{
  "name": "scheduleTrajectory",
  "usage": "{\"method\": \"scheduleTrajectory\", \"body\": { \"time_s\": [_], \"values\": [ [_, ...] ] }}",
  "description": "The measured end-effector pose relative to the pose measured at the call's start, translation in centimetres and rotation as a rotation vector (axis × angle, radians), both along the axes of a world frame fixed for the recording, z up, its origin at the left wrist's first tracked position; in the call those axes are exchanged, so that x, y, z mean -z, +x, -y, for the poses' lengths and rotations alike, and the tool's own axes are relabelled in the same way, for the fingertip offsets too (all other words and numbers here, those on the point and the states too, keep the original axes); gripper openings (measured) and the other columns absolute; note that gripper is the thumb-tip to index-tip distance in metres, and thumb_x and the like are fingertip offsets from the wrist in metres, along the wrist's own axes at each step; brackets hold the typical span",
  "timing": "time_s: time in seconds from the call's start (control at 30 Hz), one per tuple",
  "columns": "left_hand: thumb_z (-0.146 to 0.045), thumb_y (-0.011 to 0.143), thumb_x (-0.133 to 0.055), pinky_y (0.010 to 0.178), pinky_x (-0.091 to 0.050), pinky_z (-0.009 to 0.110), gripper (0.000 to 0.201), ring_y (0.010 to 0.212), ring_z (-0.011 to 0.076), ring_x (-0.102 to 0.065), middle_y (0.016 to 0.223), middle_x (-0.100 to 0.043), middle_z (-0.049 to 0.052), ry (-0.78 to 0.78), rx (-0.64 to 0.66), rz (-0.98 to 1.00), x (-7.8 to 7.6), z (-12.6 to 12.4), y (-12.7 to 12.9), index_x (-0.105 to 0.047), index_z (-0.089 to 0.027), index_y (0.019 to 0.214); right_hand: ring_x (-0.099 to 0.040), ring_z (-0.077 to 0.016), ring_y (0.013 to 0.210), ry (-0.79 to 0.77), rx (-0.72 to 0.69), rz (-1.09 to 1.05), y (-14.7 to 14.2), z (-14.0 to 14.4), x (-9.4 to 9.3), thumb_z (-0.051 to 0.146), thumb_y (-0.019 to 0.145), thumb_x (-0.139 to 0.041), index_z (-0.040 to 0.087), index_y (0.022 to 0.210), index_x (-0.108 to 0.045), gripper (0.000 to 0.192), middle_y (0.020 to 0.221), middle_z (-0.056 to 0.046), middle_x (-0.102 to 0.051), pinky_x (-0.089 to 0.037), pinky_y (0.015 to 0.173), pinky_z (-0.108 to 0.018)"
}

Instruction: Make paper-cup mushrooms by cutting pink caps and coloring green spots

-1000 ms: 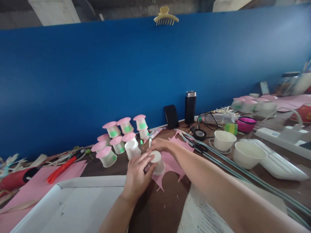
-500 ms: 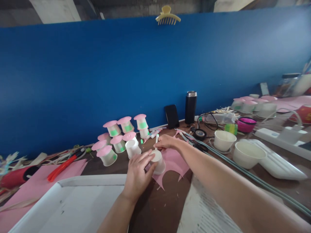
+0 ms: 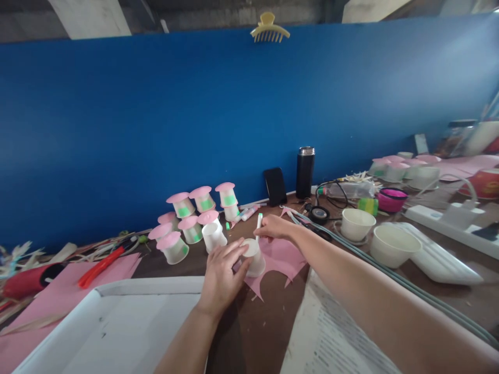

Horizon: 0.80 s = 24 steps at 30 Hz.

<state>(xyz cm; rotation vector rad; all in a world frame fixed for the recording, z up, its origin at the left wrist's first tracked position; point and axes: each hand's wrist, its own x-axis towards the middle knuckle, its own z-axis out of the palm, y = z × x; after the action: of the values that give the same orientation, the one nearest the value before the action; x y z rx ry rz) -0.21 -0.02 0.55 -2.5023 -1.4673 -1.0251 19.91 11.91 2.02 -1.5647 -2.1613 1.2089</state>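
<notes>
My left hand (image 3: pixel 222 275) grips an upturned white paper cup (image 3: pixel 253 257) that stands on a cut sheet of pink paper (image 3: pixel 277 258) on the brown table. My right hand (image 3: pixel 274 227) holds a white marker pen (image 3: pixel 258 224) upright, its lower end against the paper beside the cup's base. Just left of the cup stands a plain white cup (image 3: pixel 213 236), and behind it a cluster of several white cups with pink round tops and green patches (image 3: pixel 195 213).
A white tray (image 3: pixel 113 322) lies at the near left, printed paper (image 3: pixel 335 337) at the near right. White bowls (image 3: pixel 392 244), grey cables (image 3: pixel 393 278), a black flask (image 3: pixel 304 171), a phone (image 3: pixel 275 186) and tape (image 3: pixel 319 214) crowd the right. Red scissors (image 3: pixel 99 259) lie left. A blue partition (image 3: pixel 234 114) backs the table.
My right hand has slid to the right around the cup with the pen, which now stands more upright. My left hand has kept its hold on the cup.
</notes>
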Motion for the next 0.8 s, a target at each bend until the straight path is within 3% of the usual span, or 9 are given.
{"method": "scheduleTrajectory", "body": {
  "time_s": [0.23,0.47,0.67,0.8],
  "values": [
    [-0.04,0.088,-0.05,0.098,-0.039,0.048,0.03,0.115,0.0243,-0.055,0.127,-0.061,0.005,-0.018,0.004,0.011,-0.4,0.1,0.1,-0.063,-0.027,0.112,-0.064,-0.0172,0.087,0.052,0.017,-0.072,0.6,1.5,0.3,0.034,0.089,-0.055,0.015,0.11,-0.058,0.028,0.106,-0.006,-0.064,-0.054,0.075,-0.037],
    [-0.041,0.088,-0.051,0.098,-0.04,0.047,0.03,0.114,0.0245,-0.056,0.125,-0.062,0.005,-0.012,-0.003,0.029,-0.3,0.2,0.2,-0.064,-0.027,0.11,-0.068,-0.0167,0.064,0.174,0.07,-0.208,1.8,4.4,-0.1,0.039,0.078,-0.064,0.016,0.076,-0.071,0.025,0.067,-0.001,-0.072,-0.053,0.062,-0.025],
    [-0.039,0.087,-0.052,0.097,-0.042,0.046,0.029,0.113,0.0246,-0.057,0.124,-0.063,0.005,0.009,0.021,0.055,-0.3,0.2,0.1,-0.064,-0.027,0.11,-0.068,-0.0181,0.064,0.24,0.112,-0.307,1.8,6.4,0.3,0.034,0.073,-0.064,0.018,0.092,-0.073,0.026,0.072,-0.004,-0.075,-0.053,0.058,-0.024],
    [-0.036,0.086,-0.054,0.097,-0.042,0.045,0.026,0.112,0.0239,-0.058,0.123,-0.064,0.005,0.025,0.022,0.066,-0.2,0.3,0.2,-0.064,-0.027,0.109,-0.068,-0.0198,0.071,0.29,0.131,-0.331,2.0,6.9,1.5,0.031,0.073,-0.063,0.019,0.084,-0.075,0.02,0.08,-0.004,-0.076,-0.052,0.062,-0.026]
  ]
}}
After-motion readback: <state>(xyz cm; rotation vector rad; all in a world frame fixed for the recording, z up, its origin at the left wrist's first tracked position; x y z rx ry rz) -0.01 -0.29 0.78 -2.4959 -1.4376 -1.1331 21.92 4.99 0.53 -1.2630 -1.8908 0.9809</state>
